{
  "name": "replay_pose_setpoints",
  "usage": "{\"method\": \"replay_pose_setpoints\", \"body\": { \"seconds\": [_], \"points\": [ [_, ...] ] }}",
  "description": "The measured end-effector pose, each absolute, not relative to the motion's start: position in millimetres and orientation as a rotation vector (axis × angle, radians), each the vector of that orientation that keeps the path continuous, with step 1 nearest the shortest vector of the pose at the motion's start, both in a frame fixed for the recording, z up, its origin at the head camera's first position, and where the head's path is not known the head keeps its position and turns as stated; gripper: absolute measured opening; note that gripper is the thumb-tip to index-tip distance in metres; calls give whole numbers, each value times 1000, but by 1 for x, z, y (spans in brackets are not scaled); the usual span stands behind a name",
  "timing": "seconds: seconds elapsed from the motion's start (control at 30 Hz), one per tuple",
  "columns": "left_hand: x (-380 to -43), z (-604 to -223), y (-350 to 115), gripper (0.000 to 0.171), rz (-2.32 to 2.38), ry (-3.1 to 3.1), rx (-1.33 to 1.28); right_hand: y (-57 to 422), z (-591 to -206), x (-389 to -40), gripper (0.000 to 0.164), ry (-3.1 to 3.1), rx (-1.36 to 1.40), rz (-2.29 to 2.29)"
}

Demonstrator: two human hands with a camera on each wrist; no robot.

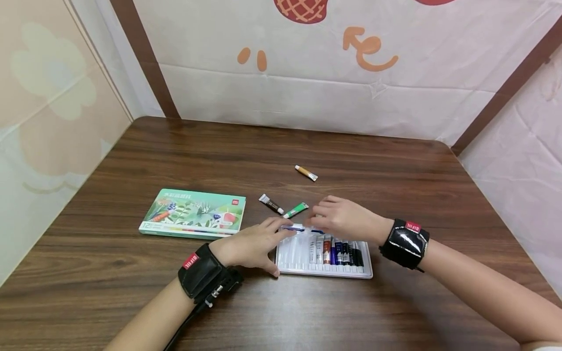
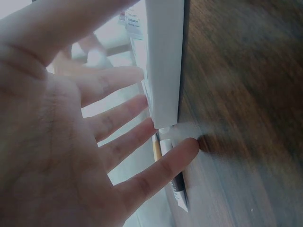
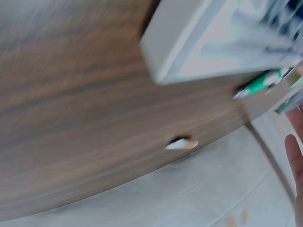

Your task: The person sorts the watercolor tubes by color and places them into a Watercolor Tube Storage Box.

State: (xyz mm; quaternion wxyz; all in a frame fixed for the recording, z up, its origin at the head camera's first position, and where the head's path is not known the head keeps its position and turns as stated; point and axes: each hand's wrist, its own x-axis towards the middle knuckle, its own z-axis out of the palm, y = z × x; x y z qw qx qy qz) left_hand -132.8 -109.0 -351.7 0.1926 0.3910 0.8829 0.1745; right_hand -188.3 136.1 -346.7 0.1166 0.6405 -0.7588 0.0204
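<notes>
A white plastic tray of paint tubes lies in front of me. Several tubes fill its right part; clear ribbed slots show at its left. A thin dark-blue item lies across its back, partly hidden. My left hand spans the tray's left end. In the left wrist view its straight fingers touch or nearly touch the tray's side. Over the back edge, my right hand has bent fingers; whether they grip anything is hidden. Just behind lie a green tube and a black tube.
A yellow-ochre tube lies farther back on the brown wooden table. To the left sits a flat turquoise paint box with printed plants. A patterned cloth hangs beyond the far edge.
</notes>
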Motion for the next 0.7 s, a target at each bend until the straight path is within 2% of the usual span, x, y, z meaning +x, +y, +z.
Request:
{"method": "replay_pose_setpoints", "body": {
  "seconds": [0.27,0.6,0.7],
  "points": [
    [-134,-352,-109,82,482,2481,1127,129,-350,-167,31,-2107,2024,-120],
    [-134,-352,-110,83,485,2493,1133,127,-353,-157,33,-2084,2088,-162],
    [-133,-352,-110,82,493,2496,1140,126,-353,-156,29,-2119,2088,-106]
  ]
}}
